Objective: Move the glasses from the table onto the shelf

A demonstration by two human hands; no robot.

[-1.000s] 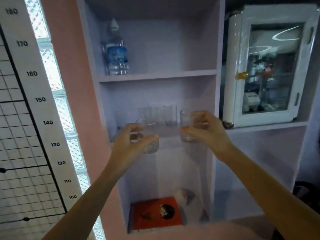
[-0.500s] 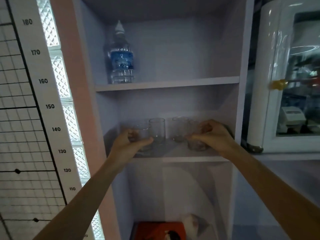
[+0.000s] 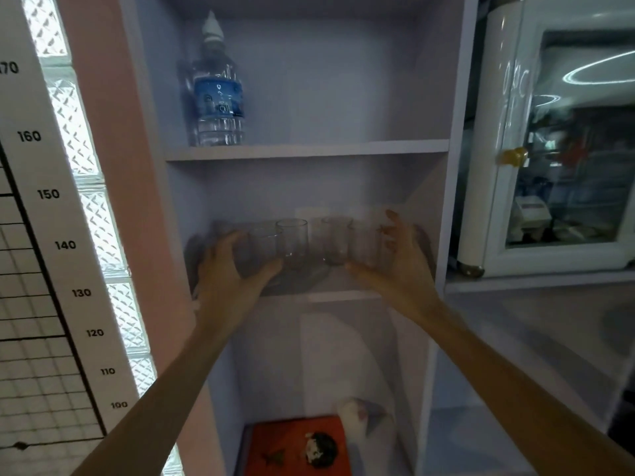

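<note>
Between the hands, two glasses stand on the shelf. Left hand loosely cups a glass. Right hand, fingers spread, cups another glass.

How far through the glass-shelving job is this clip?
Done: two glasses stand at the back of the middle shelf. In hand: the left hand and right hand each open around a front glass that seems set down. Left: withdrawing; the table is out of view.
</note>
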